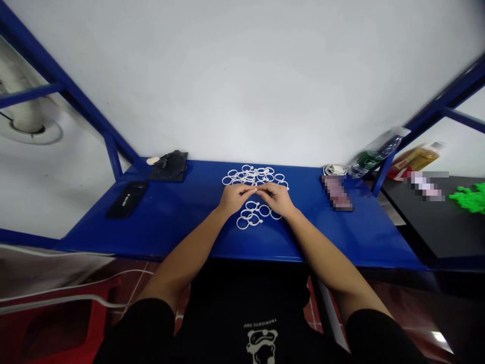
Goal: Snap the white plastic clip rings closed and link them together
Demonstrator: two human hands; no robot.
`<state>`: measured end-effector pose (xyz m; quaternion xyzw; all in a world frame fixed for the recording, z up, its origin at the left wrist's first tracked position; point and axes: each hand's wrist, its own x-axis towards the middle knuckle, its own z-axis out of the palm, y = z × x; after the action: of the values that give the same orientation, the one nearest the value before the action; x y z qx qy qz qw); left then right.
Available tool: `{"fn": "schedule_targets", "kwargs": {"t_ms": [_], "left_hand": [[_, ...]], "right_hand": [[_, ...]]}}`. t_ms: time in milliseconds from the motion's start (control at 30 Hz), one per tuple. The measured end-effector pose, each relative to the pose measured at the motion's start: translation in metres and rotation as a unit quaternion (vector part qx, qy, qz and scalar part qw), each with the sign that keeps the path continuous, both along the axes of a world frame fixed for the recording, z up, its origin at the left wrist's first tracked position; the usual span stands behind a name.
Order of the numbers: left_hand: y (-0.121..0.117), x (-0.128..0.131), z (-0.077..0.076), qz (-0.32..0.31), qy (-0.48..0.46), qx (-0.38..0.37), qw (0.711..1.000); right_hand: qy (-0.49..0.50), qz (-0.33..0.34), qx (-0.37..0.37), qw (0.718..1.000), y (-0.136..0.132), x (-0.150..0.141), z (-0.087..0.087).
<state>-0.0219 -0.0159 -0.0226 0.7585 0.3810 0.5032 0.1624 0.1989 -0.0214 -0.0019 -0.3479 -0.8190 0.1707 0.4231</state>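
Both my hands meet over the middle of a blue table (182, 212). My left hand (235, 196) and my right hand (278, 197) pinch their fingertips together on a small white ring (256, 189) held between them. Behind the hands lies a pile of several loose white rings (254, 175). In front of the hands, nearer me, a few white rings (250, 216) lie linked in a short cluster on the table.
A black phone (127, 199) lies at the left. A black pouch (169, 165) sits at the back left. A pixelated flat object (337, 192), a coiled white cable (335, 169) and a plastic bottle (377, 152) are at the right. Green pieces (472, 198) lie on a black table.
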Motion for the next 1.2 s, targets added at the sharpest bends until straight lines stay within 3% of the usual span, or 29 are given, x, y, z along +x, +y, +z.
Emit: {"fn": "schedule_targets", "kwargs": {"t_ms": [167, 467, 667, 733, 800, 933, 1067, 1200], "left_hand": [[-0.001, 0.003, 0.001, 0.008, -0.019, -0.019, 1.000], [-0.003, 0.005, 0.005, 0.006, 0.001, -0.032, 0.999], [-0.002, 0.001, 0.010, 0.005, 0.025, 0.049, 0.998], [-0.001, -0.002, 0.010, 0.005, 0.032, 0.069, 0.997], [0.001, -0.005, 0.008, -0.009, 0.045, 0.066, 0.997], [0.003, -0.008, 0.001, -0.049, 0.110, 0.022, 0.993], [0.000, -0.003, -0.004, -0.091, 0.161, -0.027, 0.982], [-0.003, 0.001, -0.006, -0.116, 0.168, -0.052, 0.978]], "right_hand": [[-0.022, 0.002, 0.003, 1.000, -0.004, -0.003, 0.005], [-0.034, -0.035, -0.054, 0.997, -0.009, -0.007, 0.007], [-0.035, -0.022, -0.097, 0.994, -0.001, 0.003, 0.014], [-0.068, -0.068, -0.084, 0.992, 0.008, 0.019, 0.018], [-0.130, -0.145, -0.089, 0.977, 0.018, 0.040, 0.022], [-0.238, -0.295, -0.199, 0.904, 0.028, 0.078, 0.027], [-0.275, -0.330, -0.264, 0.863, 0.029, 0.085, 0.027], [-0.291, -0.325, -0.247, 0.865, 0.028, 0.079, 0.024]]}}
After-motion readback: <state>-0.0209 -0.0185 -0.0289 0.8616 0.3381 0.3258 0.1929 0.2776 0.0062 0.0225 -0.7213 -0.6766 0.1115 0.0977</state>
